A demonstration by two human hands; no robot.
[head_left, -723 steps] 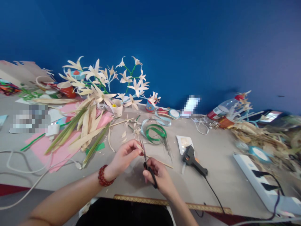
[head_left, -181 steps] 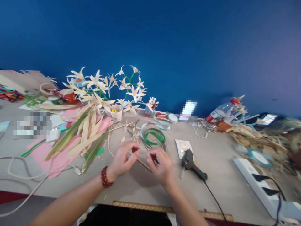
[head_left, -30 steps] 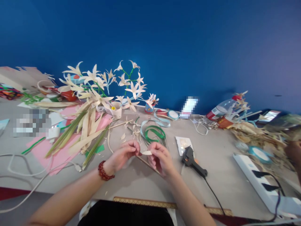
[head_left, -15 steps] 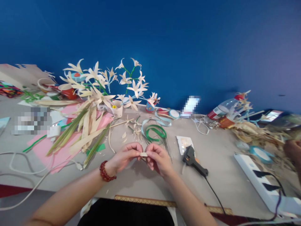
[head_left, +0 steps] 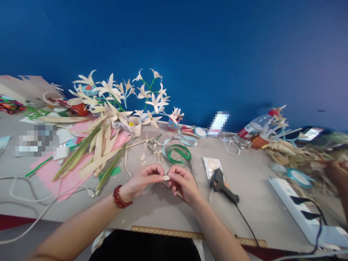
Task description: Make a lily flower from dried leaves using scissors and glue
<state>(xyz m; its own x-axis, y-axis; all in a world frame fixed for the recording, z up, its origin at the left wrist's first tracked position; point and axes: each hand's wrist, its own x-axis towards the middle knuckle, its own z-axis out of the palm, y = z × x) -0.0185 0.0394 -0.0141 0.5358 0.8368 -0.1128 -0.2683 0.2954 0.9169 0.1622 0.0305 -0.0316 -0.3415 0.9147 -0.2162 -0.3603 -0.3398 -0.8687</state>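
Between my two hands is a short, pale strip of dried leaf or husk (head_left: pixel 166 178). My left hand (head_left: pixel 148 180), with a red bead bracelet (head_left: pixel 121 197) at the wrist, pinches one end. My right hand (head_left: pixel 182 183) pinches the other end, its remaining fingers curled below. A thin brown stick (head_left: pixel 179 195) shows under the right hand; what holds it is hidden. Just beyond the hands lie a roll of green ribbon (head_left: pixel 178 154), small pale petals (head_left: pixel 143 156) and dark thin wires (head_left: pixel 194 170).
A black glue gun (head_left: pixel 224 186) lies right of my hands by a white packet (head_left: pixel 212 167). Pale handmade flowers (head_left: pixel 116 112) stand at the back left above dried husks (head_left: pixel 106 152). A white power strip (head_left: pixel 292 210) and another person's hand (head_left: pixel 335 174) are at the right.
The pale strip stays between my fingertips, and less of it shows now. The fingers have shifted slightly. At the right edge, the other person's hand has moved further into view.
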